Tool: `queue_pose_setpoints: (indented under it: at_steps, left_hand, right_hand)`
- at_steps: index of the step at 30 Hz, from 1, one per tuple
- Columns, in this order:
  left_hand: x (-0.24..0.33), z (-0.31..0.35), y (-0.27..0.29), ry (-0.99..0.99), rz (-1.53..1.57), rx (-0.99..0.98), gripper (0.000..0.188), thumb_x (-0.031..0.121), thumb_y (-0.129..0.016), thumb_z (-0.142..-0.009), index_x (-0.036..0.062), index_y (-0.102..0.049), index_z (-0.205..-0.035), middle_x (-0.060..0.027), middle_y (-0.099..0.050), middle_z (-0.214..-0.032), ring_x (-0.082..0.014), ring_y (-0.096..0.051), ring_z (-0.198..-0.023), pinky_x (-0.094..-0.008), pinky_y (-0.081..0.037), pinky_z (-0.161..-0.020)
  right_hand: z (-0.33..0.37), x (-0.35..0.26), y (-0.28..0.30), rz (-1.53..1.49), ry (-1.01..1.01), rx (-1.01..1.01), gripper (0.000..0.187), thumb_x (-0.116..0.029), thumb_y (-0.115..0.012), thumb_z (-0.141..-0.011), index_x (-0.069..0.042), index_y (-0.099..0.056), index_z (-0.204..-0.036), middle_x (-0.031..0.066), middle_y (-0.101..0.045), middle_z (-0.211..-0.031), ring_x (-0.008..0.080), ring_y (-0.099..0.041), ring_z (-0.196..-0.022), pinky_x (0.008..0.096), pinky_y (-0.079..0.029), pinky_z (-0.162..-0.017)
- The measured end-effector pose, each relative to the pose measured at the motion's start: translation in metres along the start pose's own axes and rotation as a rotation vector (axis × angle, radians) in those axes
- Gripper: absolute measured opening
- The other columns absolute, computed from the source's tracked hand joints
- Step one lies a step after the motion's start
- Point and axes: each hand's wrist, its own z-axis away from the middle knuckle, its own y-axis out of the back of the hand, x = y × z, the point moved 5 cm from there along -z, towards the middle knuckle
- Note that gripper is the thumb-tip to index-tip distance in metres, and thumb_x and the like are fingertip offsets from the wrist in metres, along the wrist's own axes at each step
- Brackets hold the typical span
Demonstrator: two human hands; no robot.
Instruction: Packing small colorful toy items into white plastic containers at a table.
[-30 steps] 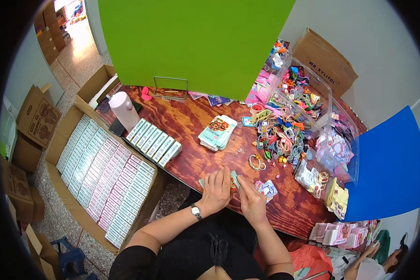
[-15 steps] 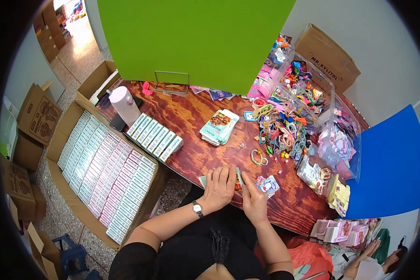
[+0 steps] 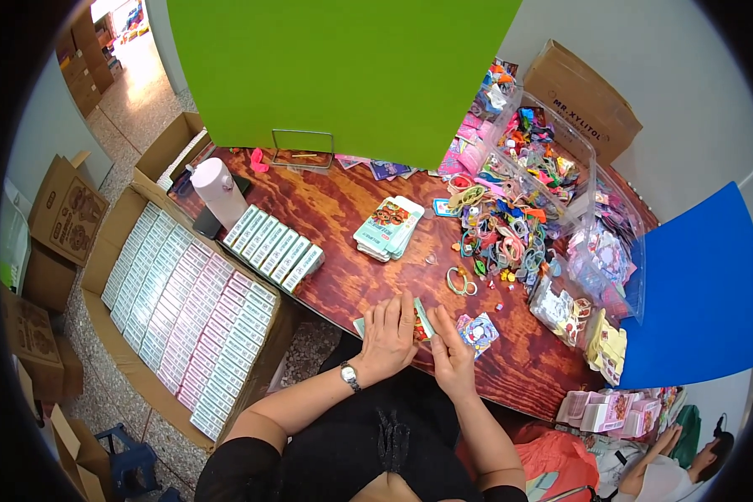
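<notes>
Red-brown wood-grained tabletop (image 3: 335, 284) carries a stack of flat pale-green printed packs (image 3: 389, 224) and, to the stack's right, a heap of multicoloured bands (image 3: 506, 238). At the near edge, one flat green printed pack (image 3: 421, 322) lies beneath the left hand (image 3: 386, 336), fingers outstretched, with the right hand (image 3: 453, 355), fingers nearly straight, at its right end; whether either grips it cannot be told.

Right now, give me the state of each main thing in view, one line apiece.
Flat green printed piece: partly covered.
Bare left hand: fingers extended over that piece.
Bare right hand: fingers near its right end.
Round silver wristwatch: worn on left wrist.
Large brown cardboard box: open, packed with rows of small boxes.
Pale pink cylindrical bottle: upright.
Green-and-white printed card stack: edges uneven.
</notes>
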Motion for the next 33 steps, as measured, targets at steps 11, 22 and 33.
queue_pose_setpoints:
  at_steps: [11,22,33]
  left_hand:
    - [0.002,-0.004,0.001,-0.049,-0.098,0.075,0.089,0.012,-0.071,-0.072,-0.0168,-0.031,-0.145,-0.0279,-0.047,-0.131,-0.0392,-0.049,-0.114,-0.0494,-0.038,-0.093]
    - [0.006,-0.021,0.025,-0.183,-0.166,0.01,0.081,0.025,-0.071,-0.083,-0.004,-0.035,-0.149,-0.0233,-0.05,-0.133,-0.038,-0.049,-0.122,-0.0532,-0.036,-0.104]
    - [-0.015,-0.021,-0.013,0.276,0.981,-0.201,0.098,0.031,-0.096,-0.065,-0.0002,-0.04,-0.14,-0.012,-0.053,-0.122,-0.0264,-0.057,-0.115,-0.0386,-0.05,-0.094]
  right_hand:
    - [0.007,-0.01,-0.011,0.285,0.239,0.041,0.05,0.003,-0.054,-0.097,0.008,-0.043,-0.146,0.0251,-0.064,-0.131,0.0329,-0.066,-0.117,0.0361,-0.052,-0.096]
    - [-0.014,0.01,0.005,0.058,-0.144,0.016,0.048,-0.006,-0.062,-0.098,0.007,-0.048,-0.142,0.0184,-0.063,-0.132,0.021,-0.064,-0.116,0.0327,-0.052,-0.095]
    - [-0.008,0.04,0.029,-0.255,-0.208,-0.001,0.048,-0.018,-0.058,-0.103,-0.005,-0.045,-0.148,0.012,-0.066,-0.126,0.0238,-0.065,-0.113,0.0356,-0.052,-0.097]
